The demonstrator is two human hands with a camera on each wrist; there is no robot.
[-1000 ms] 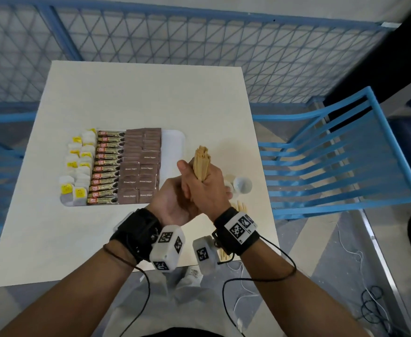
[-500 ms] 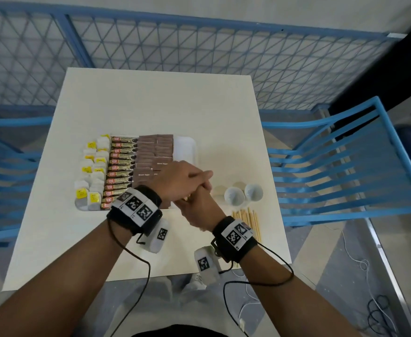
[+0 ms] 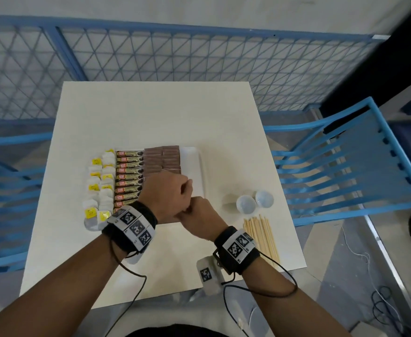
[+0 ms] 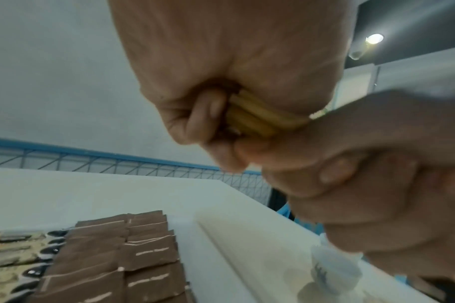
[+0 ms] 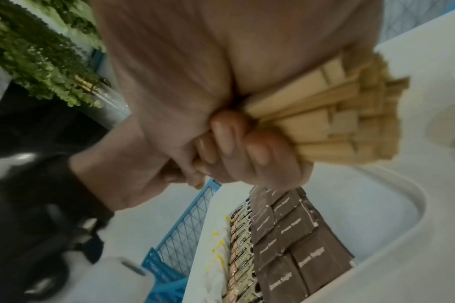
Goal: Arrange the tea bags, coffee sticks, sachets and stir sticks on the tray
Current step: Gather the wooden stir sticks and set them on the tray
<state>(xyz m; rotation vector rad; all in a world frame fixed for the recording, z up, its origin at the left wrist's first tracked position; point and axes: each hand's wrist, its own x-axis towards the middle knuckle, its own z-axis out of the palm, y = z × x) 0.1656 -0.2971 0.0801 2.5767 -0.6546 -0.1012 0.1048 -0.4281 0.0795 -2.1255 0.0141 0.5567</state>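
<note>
Now, grip: your left hand (image 3: 172,195) and right hand (image 3: 197,210) both curl tight round one bundle of stir sticks (image 5: 332,123).
Change: a second ago you held that bundle upright, off the tray's right end; you've since tipped it flat and brought it low over the tray (image 3: 194,166).
Meaning: the bare strip right of the sachets (image 3: 161,159) looks like its slot.
Placed: tea bags (image 3: 99,183) and coffee sticks (image 3: 129,176) fill the left rows.
Left over: loose sticks (image 3: 262,234) by two small cups (image 3: 254,203).
Surface: pale table (image 3: 151,113).
Room: blue mesh fence (image 3: 175,62), blue chair (image 3: 345,166).
</note>
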